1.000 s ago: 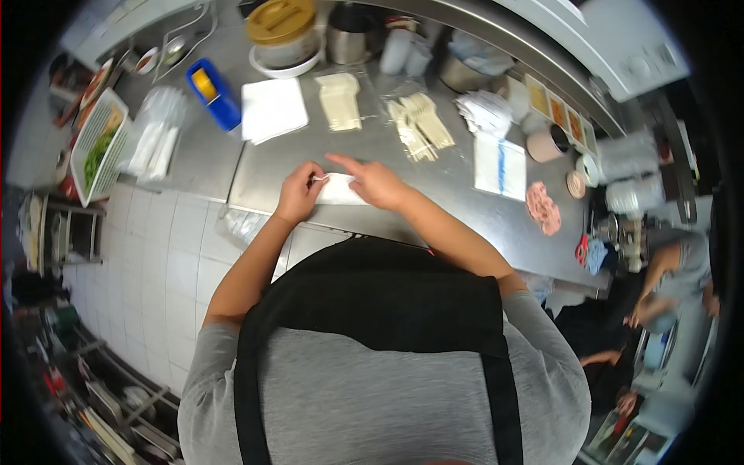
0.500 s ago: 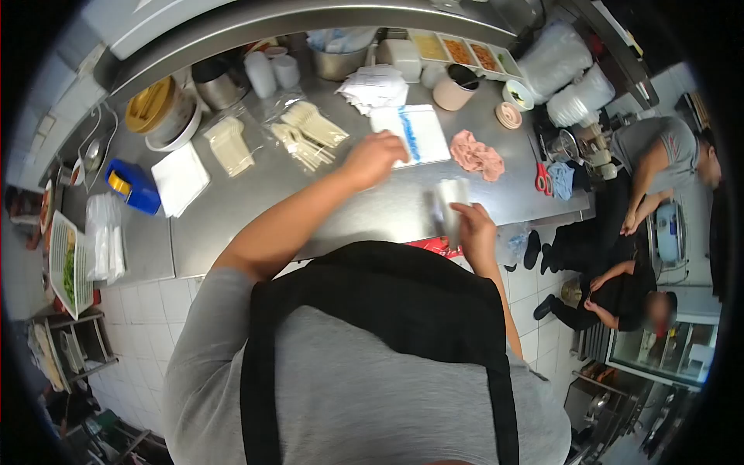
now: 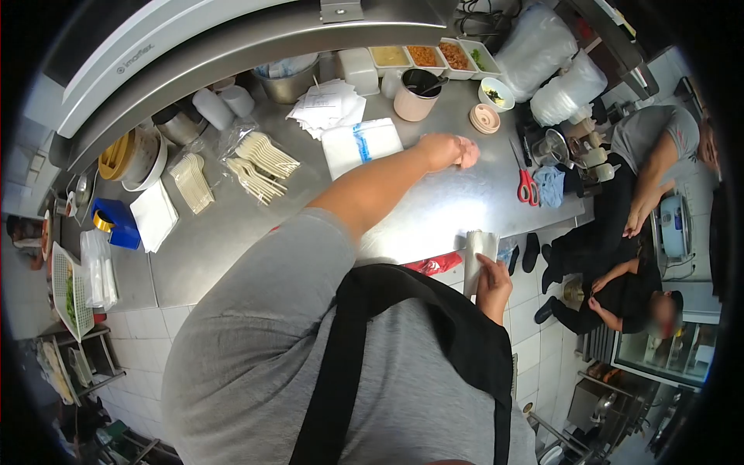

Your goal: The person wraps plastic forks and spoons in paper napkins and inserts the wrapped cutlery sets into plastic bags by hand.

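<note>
My left hand [image 3: 443, 152] reaches far across the counter, its fingers closed on a crumpled pink cloth [image 3: 468, 153] mostly hidden under them. Just left of that forearm lies a white folded stack with a blue stripe [image 3: 361, 145]. Near the counter's front edge, my right hand [image 3: 494, 285] grips a narrow whitish packet [image 3: 478, 252] that looks like plastic, held upright between thumb and fingers. What is inside it cannot be made out. Off to the left are bundles of cream plastic forks [image 3: 263, 159] in clear wrap and a white napkin stack [image 3: 155, 215].
On the steel counter [image 3: 225, 256] stand a pink container [image 3: 417, 94], food trays [image 3: 424, 56], a small bowl [image 3: 496, 94], red scissors [image 3: 528, 186] and a blue cloth [image 3: 549, 187]. A blue tape dispenser [image 3: 116, 225] sits left. Two people [image 3: 651, 178] are at the right.
My left hand has moved right from the blue-striped stack to the pink cloth and closed on it. My right hand, still gripping the packet, has shifted lower and slightly right. The view has turned.
</note>
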Tool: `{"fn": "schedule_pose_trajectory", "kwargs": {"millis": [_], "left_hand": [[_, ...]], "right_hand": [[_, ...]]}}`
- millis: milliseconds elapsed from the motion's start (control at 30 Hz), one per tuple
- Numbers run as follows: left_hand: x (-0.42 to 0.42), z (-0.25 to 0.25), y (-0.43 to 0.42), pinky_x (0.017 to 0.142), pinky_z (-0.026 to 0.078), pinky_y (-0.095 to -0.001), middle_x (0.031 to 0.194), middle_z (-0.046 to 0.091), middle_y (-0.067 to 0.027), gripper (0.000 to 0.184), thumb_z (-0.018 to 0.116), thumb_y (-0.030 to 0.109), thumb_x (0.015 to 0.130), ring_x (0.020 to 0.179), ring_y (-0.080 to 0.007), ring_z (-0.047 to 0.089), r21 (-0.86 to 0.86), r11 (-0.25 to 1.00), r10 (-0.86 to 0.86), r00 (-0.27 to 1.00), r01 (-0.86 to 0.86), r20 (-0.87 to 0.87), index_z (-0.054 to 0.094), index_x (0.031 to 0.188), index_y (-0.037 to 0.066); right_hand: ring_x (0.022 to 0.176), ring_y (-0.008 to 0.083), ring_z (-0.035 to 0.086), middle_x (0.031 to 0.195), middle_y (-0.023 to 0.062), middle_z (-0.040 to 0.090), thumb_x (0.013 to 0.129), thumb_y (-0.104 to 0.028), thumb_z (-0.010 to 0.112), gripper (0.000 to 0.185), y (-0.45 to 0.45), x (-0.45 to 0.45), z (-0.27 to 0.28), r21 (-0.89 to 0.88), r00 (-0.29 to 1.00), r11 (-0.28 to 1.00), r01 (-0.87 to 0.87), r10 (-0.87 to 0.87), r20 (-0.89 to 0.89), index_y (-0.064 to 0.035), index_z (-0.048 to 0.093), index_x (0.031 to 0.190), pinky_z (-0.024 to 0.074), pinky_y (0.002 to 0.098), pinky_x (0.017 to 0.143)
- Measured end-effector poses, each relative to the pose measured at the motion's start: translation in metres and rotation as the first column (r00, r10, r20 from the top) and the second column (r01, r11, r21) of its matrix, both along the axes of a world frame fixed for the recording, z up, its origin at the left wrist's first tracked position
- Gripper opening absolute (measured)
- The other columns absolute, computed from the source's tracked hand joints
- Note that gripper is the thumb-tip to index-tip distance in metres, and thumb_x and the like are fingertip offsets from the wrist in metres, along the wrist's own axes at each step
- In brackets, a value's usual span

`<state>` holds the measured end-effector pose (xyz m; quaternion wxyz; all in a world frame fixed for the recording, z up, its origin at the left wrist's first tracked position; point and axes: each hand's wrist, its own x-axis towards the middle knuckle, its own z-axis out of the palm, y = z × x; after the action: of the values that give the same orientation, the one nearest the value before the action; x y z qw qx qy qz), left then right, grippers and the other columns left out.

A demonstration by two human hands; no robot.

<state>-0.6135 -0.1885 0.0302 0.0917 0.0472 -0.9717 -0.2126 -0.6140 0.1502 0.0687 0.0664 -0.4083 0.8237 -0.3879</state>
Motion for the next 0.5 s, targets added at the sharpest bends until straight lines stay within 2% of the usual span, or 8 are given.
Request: {"fn": "schedule_pose_trajectory", "kwargs": {"millis": [67,167,267,367,467,500], "left_hand": [[-0.010,-0.010,-0.004,0.089,0.041,-0.0441,0.113,0.057,-0.0079,0.040,0.068,0.028,0.076,0.108,-0.0254,0.053,-0.026,0.981,0.181,0.961,-0.190,-0.207,0.060,0.113,0.013],[0.031,0.044,0.012,0.093,0.036,-0.0451,0.120,0.053,-0.0091,0.050,0.074,0.031,0.072,0.118,-0.0273,0.046,-0.035,0.930,0.355,0.920,-0.365,-0.167,0.059,0.115,0.010],[0.088,0.024,0.012,0.093,0.035,-0.0462,0.127,0.049,-0.0080,0.050,0.074,0.031,0.074,0.120,-0.0291,0.042,-0.108,0.822,0.536,0.824,-0.559,-0.184,0.060,0.116,0.008],[0.150,-0.002,0.023,0.091,0.034,-0.0462,0.130,0.049,-0.0059,0.039,0.072,0.026,0.075,0.117,-0.0265,0.044,-0.190,0.630,0.696,0.656,-0.753,-0.292,0.064,0.110,0.009],[0.174,-0.021,0.025,0.091,0.033,-0.0452,0.128,0.051,-0.0040,0.029,0.067,0.023,0.078,0.117,-0.0237,0.043,-0.244,0.640,0.668,0.685,-0.728,-0.290,0.067,0.104,0.010],[0.177,-0.021,0.025,0.091,0.032,-0.0447,0.122,0.053,-0.0023,0.020,0.066,0.019,0.078,0.115,-0.0233,0.045,-0.224,0.665,0.618,0.694,-0.712,-0.369,0.068,0.095,0.010]], "right_hand": [[0.073,0.0206,0.055,0.082,0.0105,0.054,0.081,0.012,0.051,0.034,0.000,-0.007,-0.003,-0.037,1.000,0.999,0.014,-0.014,0.005,-0.0055,0.069,0.105,0.0428,0.0259,0.067],[0.072,0.0217,0.055,0.081,0.0110,0.054,0.081,0.012,0.051,0.035,-0.001,-0.014,0.000,-0.034,1.000,0.999,0.010,-0.011,-0.008,-0.0062,0.068,0.105,0.0430,0.0264,0.067],[0.071,0.0217,0.054,0.080,0.0111,0.053,0.080,0.011,0.052,0.035,-0.008,-0.021,0.002,-0.024,0.999,0.999,-0.029,0.028,-0.031,-0.0066,0.068,0.105,0.0429,0.0269,0.066],[0.072,0.0254,0.056,0.083,0.0130,0.054,0.076,0.012,0.050,0.039,-0.023,-0.023,0.004,0.008,0.995,0.996,-0.088,0.088,-0.044,-0.0072,0.068,0.105,0.0450,0.0299,0.067],[0.070,0.0259,0.056,0.083,0.0133,0.055,0.076,0.012,0.050,0.039,-0.038,-0.023,0.005,-0.003,0.988,0.990,-0.143,0.143,-0.056,-0.0074,0.068,0.104,0.0452,0.0304,0.065],[0.069,0.0256,0.056,0.083,0.0132,0.055,0.076,0.011,0.051,0.038,-0.043,-0.023,0.007,-0.010,0.986,0.988,-0.157,0.157,-0.048,-0.0074,0.068,0.104,0.0450,0.0302,0.064]]}}
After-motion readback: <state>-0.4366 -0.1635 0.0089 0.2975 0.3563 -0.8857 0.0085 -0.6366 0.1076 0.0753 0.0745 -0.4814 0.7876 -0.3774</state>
